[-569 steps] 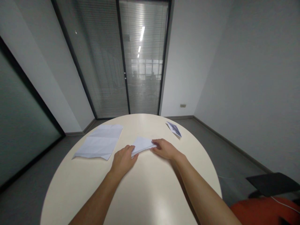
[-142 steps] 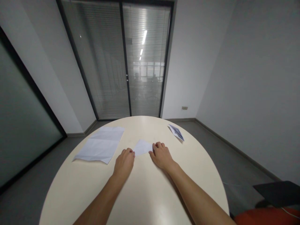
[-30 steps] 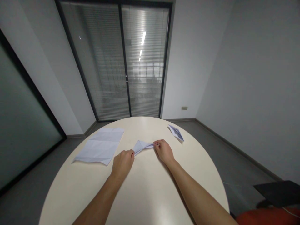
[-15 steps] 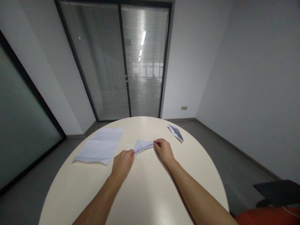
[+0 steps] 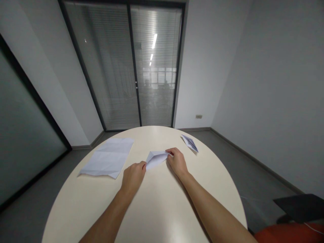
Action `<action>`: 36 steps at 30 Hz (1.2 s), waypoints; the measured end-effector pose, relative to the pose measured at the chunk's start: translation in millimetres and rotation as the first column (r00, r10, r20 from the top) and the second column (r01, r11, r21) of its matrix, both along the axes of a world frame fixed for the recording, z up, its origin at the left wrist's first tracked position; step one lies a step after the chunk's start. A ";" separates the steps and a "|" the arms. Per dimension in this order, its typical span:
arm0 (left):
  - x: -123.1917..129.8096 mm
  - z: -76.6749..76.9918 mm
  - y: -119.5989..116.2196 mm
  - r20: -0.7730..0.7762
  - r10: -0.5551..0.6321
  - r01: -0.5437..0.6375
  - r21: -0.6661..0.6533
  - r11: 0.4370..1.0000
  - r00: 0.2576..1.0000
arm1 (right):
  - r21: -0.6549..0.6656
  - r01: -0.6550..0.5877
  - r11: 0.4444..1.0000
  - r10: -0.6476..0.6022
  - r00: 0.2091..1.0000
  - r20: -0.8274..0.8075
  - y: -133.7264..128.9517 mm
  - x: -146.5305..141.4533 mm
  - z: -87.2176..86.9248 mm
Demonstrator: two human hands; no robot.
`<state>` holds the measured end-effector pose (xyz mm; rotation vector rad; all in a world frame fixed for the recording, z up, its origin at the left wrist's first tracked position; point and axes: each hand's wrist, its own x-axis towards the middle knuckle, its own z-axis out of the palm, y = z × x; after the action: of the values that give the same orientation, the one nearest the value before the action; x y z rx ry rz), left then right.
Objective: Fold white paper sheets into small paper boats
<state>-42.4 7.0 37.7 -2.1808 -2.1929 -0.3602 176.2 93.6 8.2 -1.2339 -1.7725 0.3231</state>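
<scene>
Between my hands is a small folded white paper, its layers spread somewhat apart so that a shaded inner face shows. My left hand pinches its left corner between thumb and fingers. At the opposite end, my right hand grips the right corner, with the fingertips over the top edge. Left of my hands lies a larger creased white sheet, one near corner slightly raised. Another folded paper piece, with a dark shaded opening, rests beyond my right hand.
The papers are on a round cream table. A glass door with blinds stands behind it. At the lower right are a black flat object and something red beside the table edge.
The folded paper has gone from a narrow, nearly closed strip to a wider shape with its layers apart. My right fingers have shifted slightly on its corner; both hands keep hold.
</scene>
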 end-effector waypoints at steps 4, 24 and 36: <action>-1.5 -4.1 1.7 0.162 0.010 -0.018 0.050 0.999 0.987 | 0.095 -0.019 0.995 0.017 1.000 0.018 -5.2 -3.3 7.8; -0.7 -37.3 13.7 0.784 -0.127 -0.025 0.179 0.983 0.608 | 0.260 -0.426 0.867 0.389 0.903 0.182 -34.0 -23.7 24.5; -13.1 -58.6 18.1 0.461 -0.232 0.033 0.400 0.916 0.857 | 0.073 -0.490 0.869 0.469 0.862 0.195 -38.6 -27.3 18.9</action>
<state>-55.5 25.2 -20.9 -2.1885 -1.9283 -1.3778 148.9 55.0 27.1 -0.7333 -2.2110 0.3957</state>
